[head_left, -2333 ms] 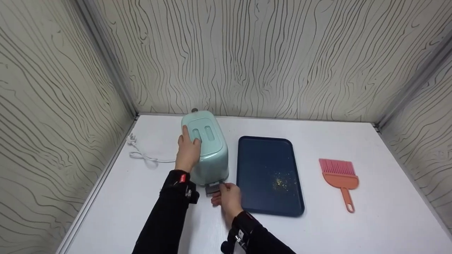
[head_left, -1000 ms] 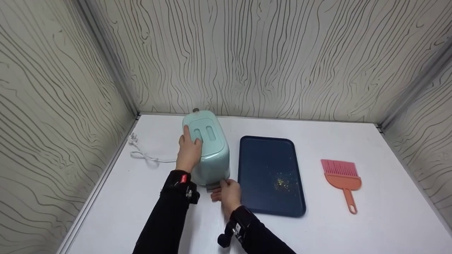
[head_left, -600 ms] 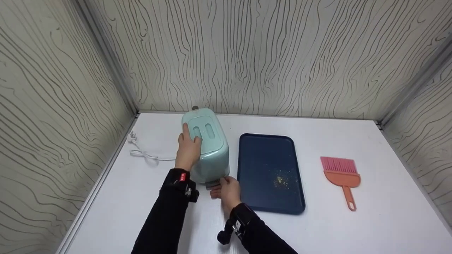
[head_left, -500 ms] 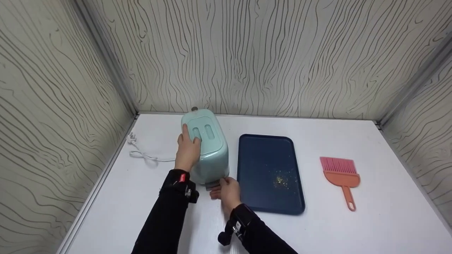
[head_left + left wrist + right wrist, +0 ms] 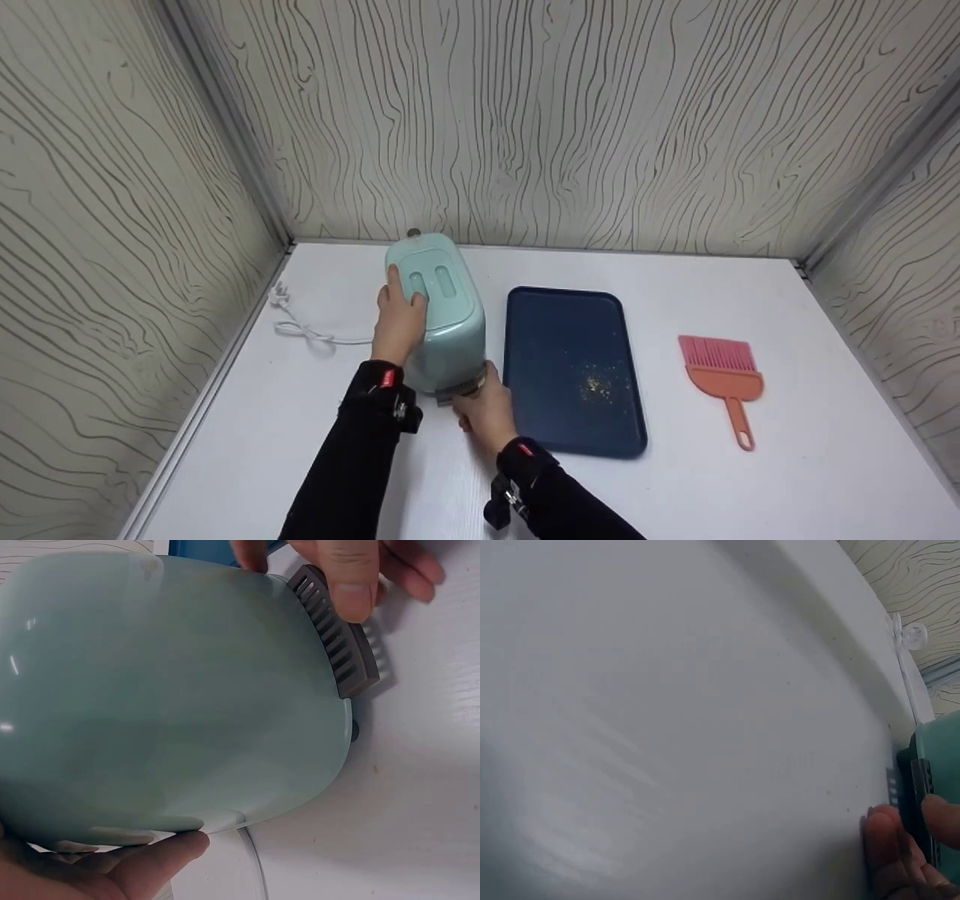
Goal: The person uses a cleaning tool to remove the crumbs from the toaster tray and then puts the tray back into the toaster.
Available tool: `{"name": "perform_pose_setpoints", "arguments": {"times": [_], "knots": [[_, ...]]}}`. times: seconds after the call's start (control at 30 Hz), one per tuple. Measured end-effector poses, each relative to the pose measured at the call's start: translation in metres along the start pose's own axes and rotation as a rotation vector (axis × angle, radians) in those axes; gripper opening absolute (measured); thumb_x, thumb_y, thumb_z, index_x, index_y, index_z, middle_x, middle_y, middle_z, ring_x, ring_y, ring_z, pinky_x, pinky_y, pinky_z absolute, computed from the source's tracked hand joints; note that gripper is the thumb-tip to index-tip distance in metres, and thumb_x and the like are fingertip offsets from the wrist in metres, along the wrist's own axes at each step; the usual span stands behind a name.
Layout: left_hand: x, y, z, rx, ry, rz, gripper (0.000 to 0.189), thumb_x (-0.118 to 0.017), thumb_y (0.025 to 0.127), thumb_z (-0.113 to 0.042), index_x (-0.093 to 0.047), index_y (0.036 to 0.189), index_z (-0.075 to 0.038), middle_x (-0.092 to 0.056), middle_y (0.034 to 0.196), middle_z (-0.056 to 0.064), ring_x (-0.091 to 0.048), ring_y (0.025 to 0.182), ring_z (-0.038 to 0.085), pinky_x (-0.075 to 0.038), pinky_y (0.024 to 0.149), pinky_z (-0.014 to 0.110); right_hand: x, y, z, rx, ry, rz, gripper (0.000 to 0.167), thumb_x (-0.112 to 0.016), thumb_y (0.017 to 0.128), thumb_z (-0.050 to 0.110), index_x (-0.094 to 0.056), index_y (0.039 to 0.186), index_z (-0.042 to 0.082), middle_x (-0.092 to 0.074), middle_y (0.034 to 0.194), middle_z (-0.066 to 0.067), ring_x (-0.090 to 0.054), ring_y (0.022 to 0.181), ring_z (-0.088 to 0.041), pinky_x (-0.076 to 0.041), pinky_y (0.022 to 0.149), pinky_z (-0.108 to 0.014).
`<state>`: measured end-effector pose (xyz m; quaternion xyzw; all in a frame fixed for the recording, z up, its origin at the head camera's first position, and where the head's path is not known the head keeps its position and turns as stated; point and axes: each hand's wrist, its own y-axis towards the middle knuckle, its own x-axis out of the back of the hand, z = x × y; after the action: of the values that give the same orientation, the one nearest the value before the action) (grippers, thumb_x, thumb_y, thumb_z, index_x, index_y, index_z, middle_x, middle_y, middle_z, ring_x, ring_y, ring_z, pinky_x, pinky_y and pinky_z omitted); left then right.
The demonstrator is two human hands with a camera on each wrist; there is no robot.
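Observation:
A mint-green toaster (image 5: 450, 341) with a lid over its top stands left of the middle. My left hand (image 5: 401, 322) rests on its upper left edge, with extended fingers touching the lid and side. In the left wrist view, those fingers (image 5: 161, 859) lie along the green wall. At the toaster's near bottom end, a grey slotted crumb tray (image 5: 337, 637) sticks out slightly. My right hand (image 5: 487, 409) is there, its thumb pressing the slotted part and another finger touching the toaster's side. The remaining fingers (image 5: 885, 840) reach low beside the tray.
A navy tray (image 5: 555, 330) with yellowish crumbs (image 5: 596, 388) lies right of the toaster. Farther right is an orange brush (image 5: 726, 382) with pink bristles. The toaster's white cord and plug (image 5: 307, 328) lie to its left. Patterned walls (image 5: 480, 120) border the white table.
The crumb tray has slid farther into the toaster since the oldest frame. My right hand has turned, and one finger now lies up against the toaster's side. My left hand has stayed in place.

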<state>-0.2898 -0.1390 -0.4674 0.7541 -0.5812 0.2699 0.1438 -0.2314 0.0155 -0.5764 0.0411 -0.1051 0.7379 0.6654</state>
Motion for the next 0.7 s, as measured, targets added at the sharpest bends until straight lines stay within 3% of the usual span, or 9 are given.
{"name": "perform_pose_setpoints", "arguments": {"times": [0.17,0.4,0.7], "knots": [[0.0006,-0.0003,0.0003,0.000,0.001,-0.002,0.071,-0.035,0.105,-0.029,0.000,0.165,-0.014,-0.015,0.165,0.027,-0.041,0.140,0.047,-0.042,0.111,0.058,-0.0001,0.0042,-0.0037,0.085,-0.135,-0.033,0.053,-0.070,0.074,-0.010,-0.051,0.123,-0.003,-0.060,0.059,-0.004,-0.052,0.039,-0.010,-0.045,0.037,-0.023],[0.0009,0.0009,0.0008,-0.002,0.007,0.011,0.071,-0.034,0.105,-0.029,0.001,0.165,-0.014,-0.014,0.166,0.027,-0.041,0.140,0.047,-0.042,0.111,0.058,0.0005,0.0066,-0.0084,0.182,-0.214,-0.047,0.050,-0.071,0.075,-0.009,-0.053,0.121,-0.006,-0.061,0.059,-0.004,-0.052,0.039,-0.009,-0.047,0.038,-0.026],[0.0007,0.0004,-0.0007,-0.003,0.010,0.021,0.072,-0.035,0.105,-0.030,0.002,0.165,-0.014,-0.014,0.165,0.027,-0.039,0.142,0.047,-0.040,0.112,0.058,0.0006,0.0093,-0.0093,0.181,-0.259,-0.073,0.049,-0.069,0.079,-0.009,-0.055,0.126,-0.007,-0.062,0.066,-0.005,-0.051,0.040,-0.007,-0.046,0.040,-0.026]]}}
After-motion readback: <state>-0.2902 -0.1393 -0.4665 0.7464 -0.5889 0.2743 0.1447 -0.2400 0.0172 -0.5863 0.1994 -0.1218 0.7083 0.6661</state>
